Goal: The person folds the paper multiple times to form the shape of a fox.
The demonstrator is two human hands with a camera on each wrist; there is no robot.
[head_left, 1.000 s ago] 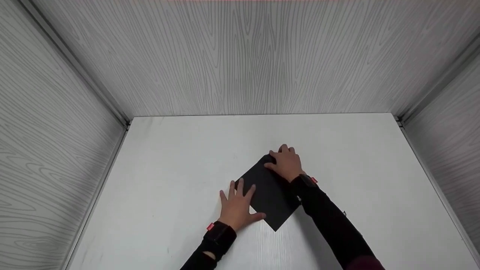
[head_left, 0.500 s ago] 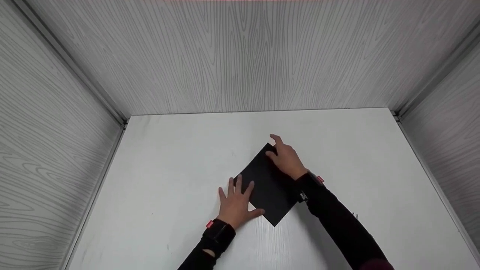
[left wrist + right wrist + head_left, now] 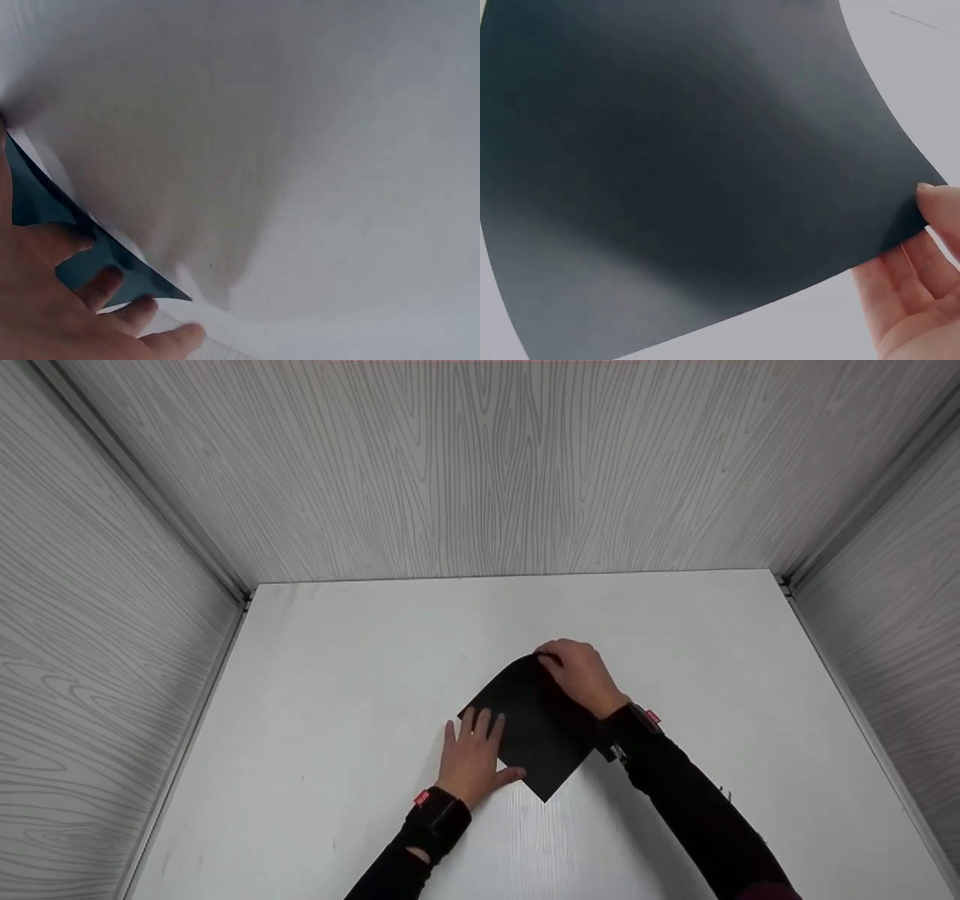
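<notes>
A thin, black, four-sided sheet of what looks like paper (image 3: 544, 735) sits cornerwise on the table, one corner pointing towards the person. Its far corner is pinched by the right hand (image 3: 583, 676), thumb on top and fingers beneath, and that end bows upward. The left hand (image 3: 471, 761) lies spread, gripping nothing; its middle fingers press near the sheet's left corner, the thumb touches the near-left edge, and the little finger is off it. Half a second ago the right index finger poked out past a flatter far corner; now the fingers have gathered under it and the sheet curves. To my eye, that makes the far end movable while the left side stays anchored. Around them spreads the smooth white tabletop (image 3: 352, 660), backed by a grey wood-grain panel (image 3: 450, 472).
</notes>
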